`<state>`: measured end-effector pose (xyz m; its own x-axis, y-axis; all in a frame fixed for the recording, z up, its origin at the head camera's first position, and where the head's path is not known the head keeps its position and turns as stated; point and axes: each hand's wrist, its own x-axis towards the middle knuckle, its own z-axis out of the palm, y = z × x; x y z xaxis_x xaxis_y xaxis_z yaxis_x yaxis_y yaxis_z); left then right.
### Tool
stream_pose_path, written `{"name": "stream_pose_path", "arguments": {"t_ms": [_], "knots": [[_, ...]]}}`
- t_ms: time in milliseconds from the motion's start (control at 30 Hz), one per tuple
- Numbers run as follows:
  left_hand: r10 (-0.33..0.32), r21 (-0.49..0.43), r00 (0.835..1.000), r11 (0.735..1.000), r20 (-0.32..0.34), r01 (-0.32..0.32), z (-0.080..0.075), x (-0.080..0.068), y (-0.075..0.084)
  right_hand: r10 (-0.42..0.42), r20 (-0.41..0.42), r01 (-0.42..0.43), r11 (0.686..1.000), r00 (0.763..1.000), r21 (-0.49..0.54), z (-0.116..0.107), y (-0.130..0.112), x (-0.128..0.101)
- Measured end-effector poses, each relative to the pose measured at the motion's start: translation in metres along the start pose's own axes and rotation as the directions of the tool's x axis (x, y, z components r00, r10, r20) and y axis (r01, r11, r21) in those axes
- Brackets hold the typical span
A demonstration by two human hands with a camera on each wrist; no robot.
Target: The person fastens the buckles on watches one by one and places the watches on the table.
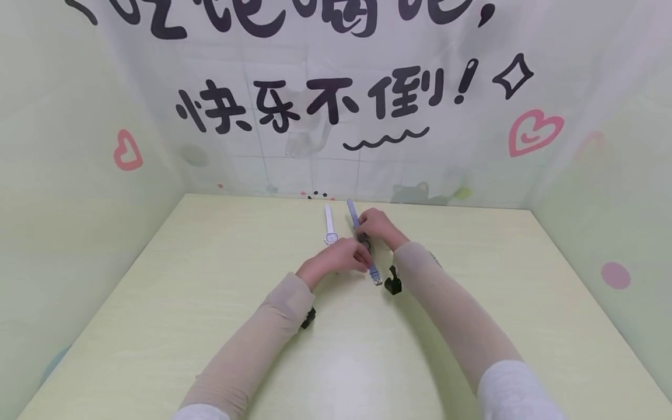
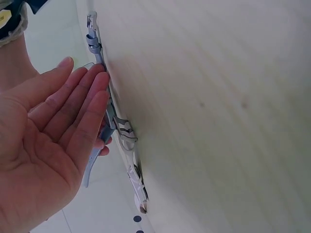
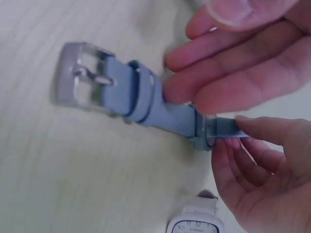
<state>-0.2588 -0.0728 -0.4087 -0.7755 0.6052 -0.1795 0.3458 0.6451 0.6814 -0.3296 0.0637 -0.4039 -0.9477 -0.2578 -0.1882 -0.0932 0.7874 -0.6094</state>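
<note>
A wristwatch with a blue strap (image 1: pixel 353 213) lies lengthwise on the table, its metal buckle (image 3: pixel 72 73) at the near end. My right hand (image 1: pixel 379 226) pinches the strap just beyond the watch case; in the right wrist view, thumb (image 3: pixel 260 130) and fingers close on it. My left hand (image 1: pixel 343 255) is beside the near part of the strap. Its fingers (image 2: pixel 85 114) are extended, their tips at the strap near the case and thumb apart. Left of the blue watch lies a white wristwatch (image 1: pixel 331 237), partly hidden behind my left hand in the head view.
The pale wooden table (image 1: pixel 184 291) meets printed fabric walls (image 1: pixel 294 175) at the back and sides. Both watches are near its back edge. A black wrist camera (image 1: pixel 392 282) hangs under my right wrist, another black one (image 1: pixel 308 318) under the left.
</note>
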Motion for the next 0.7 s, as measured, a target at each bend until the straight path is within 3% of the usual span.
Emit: {"name": "stream_pose_path", "arguments": {"t_ms": [433, 700], "knots": [[-0.009, -0.022, 1.000, 1.000, 0.016, 0.009, -0.003, -0.001, 0.001, 0.014, 0.049, -0.024, 0.976, 0.999, 0.218, -0.015, 0.007, -0.006], [-0.032, -0.022, 0.999, 0.999, 0.024, 0.032, -0.003, -0.001, 0.003, 0.019, 0.070, -0.036, 0.968, 0.997, 0.248, -0.020, 0.015, -0.006]]}}
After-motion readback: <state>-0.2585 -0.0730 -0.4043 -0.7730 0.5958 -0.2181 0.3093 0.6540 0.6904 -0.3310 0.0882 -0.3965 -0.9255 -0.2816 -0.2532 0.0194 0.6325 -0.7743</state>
